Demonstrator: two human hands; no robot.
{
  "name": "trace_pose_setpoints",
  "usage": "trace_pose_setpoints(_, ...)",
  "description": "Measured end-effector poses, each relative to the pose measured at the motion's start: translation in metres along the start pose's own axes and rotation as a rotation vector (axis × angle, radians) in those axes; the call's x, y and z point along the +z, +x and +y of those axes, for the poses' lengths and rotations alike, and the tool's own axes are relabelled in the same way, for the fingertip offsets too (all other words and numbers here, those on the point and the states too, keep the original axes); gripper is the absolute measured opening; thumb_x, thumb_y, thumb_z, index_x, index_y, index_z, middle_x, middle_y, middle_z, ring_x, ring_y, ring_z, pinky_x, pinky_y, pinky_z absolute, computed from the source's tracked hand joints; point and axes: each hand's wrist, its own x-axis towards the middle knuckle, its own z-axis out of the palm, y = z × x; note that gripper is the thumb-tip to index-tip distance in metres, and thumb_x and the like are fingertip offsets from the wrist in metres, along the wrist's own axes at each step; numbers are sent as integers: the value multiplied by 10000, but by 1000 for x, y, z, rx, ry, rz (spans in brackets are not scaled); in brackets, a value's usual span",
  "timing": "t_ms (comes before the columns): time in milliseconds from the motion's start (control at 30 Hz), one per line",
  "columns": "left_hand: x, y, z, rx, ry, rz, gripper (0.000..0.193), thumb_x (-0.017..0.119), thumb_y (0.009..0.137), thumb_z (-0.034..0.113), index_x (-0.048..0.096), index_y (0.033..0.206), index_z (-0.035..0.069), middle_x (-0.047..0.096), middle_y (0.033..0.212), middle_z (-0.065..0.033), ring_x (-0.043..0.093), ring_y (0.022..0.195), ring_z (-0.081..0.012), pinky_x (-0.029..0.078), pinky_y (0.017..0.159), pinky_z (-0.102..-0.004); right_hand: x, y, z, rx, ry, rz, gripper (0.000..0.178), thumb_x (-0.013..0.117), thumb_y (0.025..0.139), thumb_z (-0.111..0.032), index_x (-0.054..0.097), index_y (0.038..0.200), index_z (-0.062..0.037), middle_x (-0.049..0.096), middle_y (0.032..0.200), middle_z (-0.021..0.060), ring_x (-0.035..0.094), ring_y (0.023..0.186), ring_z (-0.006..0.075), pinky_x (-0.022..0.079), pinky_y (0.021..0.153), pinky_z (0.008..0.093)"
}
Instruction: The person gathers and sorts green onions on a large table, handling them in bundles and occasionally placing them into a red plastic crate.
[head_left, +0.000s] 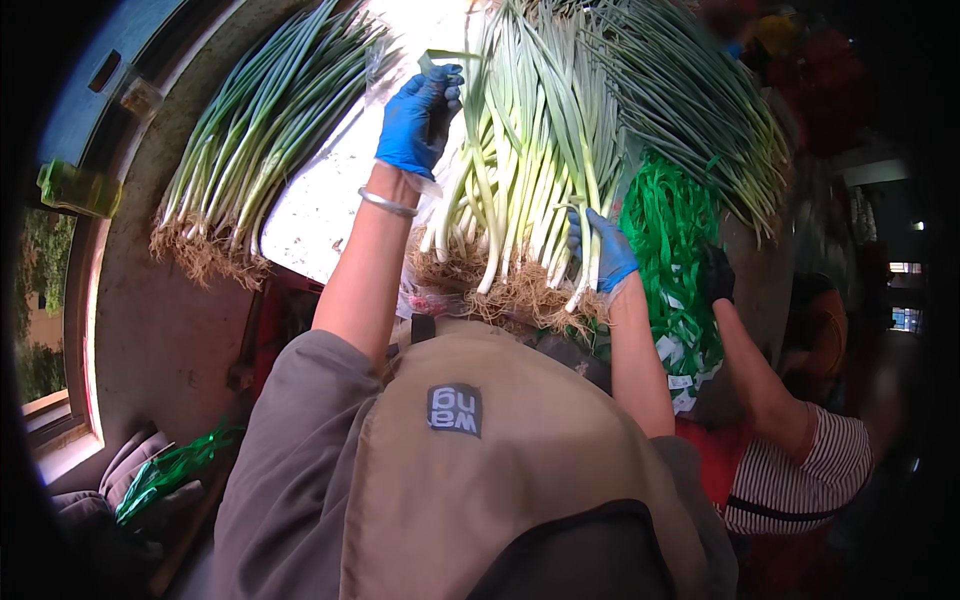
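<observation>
Before me lies a thick heap of green onions (pixel 530 190), their pale stems and brown roots toward me. My left hand (pixel 415 122), in a blue glove, is raised over the heap's left side. Its fingers are closed on a flat green leaf (pixel 452 55) that sticks out to the right. My right hand (pixel 605 250), also blue-gloved, is at the heap's right front. Its fingers are curled round a green onion stalk (pixel 588 215) just above the roots; how many stalks are in its grasp is partly hidden.
More green onions (pixel 270 120) lie at the far left, and another pile (pixel 700 110) at the far right. Green ribbon ties (pixel 668 230) hang close to my right hand. A co-worker's dark-gloved hand (pixel 716 272) is beside them. A window (pixel 50 300) stands left.
</observation>
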Motion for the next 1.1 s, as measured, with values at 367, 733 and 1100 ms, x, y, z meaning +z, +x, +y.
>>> trace_pose_setpoints(367, -70, -205, 201, 378, -533, -55, 116, 517, 850, 95, 534, 743, 53, 499, 677, -17, 429, 538, -106, 366, 526, -228, -37, 17, -16, -614, -1256, 363, 408, 647, 744, -129, 515, 1089, 45, 613, 934, 123, 586, 788, 188, 464, 709, 283)
trace_pose_setpoints(733, -102, -221, 108, -73, -519, 329, 321, 493, 890, 341, 499, 717, 71, 432, 618, 5, 375, 508, -90, 331, 486, -221, 31, 56, -13, -235, -1786, 323, 423, 668, 675, -187, 533, 997, 52, 585, 963, 261, 575, 924, 364, 453, 786, 366)
trace_pose_setpoints(1100, -29, -171, 19, -469, 790, -10, 227, 508, 881, 174, 611, 949, -17, 619, 804, -35, 517, 643, -86, 429, 612, -216, 24, 24, -49, -440, -1706, 278, 443, 699, 686, -223, 552, 1022, 25, 606, 930, 212, 601, 853, 337, 468, 770, 375)
